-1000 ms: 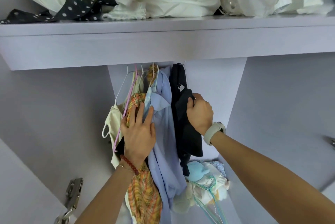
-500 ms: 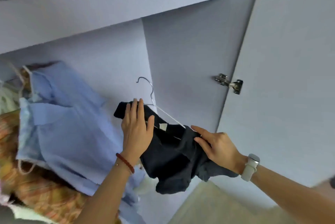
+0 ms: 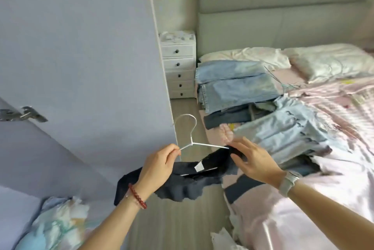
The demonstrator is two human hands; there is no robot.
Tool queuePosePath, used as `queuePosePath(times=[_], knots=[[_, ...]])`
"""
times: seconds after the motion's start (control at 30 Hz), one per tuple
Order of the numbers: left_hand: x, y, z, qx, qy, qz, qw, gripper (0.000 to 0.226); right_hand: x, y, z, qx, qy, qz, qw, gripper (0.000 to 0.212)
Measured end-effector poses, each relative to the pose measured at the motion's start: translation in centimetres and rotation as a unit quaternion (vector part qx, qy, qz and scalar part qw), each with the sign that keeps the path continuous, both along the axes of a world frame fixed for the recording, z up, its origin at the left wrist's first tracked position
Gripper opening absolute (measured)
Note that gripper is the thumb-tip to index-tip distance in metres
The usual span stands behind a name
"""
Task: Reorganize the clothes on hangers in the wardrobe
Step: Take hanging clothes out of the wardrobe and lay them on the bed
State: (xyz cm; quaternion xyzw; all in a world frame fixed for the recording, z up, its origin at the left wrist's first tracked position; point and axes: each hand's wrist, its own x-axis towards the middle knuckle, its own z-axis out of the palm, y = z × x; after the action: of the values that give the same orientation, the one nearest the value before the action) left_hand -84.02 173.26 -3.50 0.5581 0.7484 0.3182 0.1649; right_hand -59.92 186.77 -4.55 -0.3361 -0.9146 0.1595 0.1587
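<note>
Mid-frame: left hand (image 3: 159, 165) pinching white wire hanger (image 3: 194, 142), right hand (image 3: 256, 161) gripping dark garment (image 3: 182, 183) at hanger's arm; folded jeans (image 3: 236, 86) on bed (image 3: 303, 199), right.

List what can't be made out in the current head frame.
- Dark garment: its type; bunched, partly behind the left hand.
- Wire hanger: right end hidden by the garment and the right hand.
- White tag: text too small.
- Folded jeans on the bed: count unclear, stacked.
- Wardrobe interior: out of frame; only the door shows.
</note>
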Motion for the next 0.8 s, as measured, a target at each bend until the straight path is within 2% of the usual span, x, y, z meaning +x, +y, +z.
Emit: queuePosePath(times=[0.17,0.27,0.37,0.47,0.53,0.7,0.8], knots=[[9.8,12.3,1.0,0.047,0.019,-0.126,0.991,0.016,10.1,4.3,-1.7,0.013,0.032,-0.175,0.984,0.022],[12.8,17.7,1.9,0.099,0.064,-0.136,0.984,0.014,12.6,6.0,-1.9,0.051,0.044,-0.251,0.966,0.02],[15.5,24.3,2.5,0.169,0.098,-0.141,0.971,0.01,13.4,9.2,-1.9,0.045,0.091,-0.364,0.926,0.015],[17.6,30.5,2.1,0.181,0.113,-0.132,0.968,0.023,14.2,13.2,-2.4,0.013,0.131,-0.467,0.874,0.021],[18.7,33.8,0.9,0.153,0.123,-0.17,0.966,0.036,15.1,16.5,-2.6,-0.007,0.152,-0.521,0.84,0.023],[19.3,40.3,-4.8,-0.029,0.153,-0.267,0.951,0.053,18.5,25.4,-4.1,-0.081,0.175,-0.624,0.757,0.024],[20.8,43.8,-8.2,-0.119,0.166,-0.296,0.933,0.056,21.1,30.0,-6.3,-0.106,0.157,-0.646,0.739,0.026]])
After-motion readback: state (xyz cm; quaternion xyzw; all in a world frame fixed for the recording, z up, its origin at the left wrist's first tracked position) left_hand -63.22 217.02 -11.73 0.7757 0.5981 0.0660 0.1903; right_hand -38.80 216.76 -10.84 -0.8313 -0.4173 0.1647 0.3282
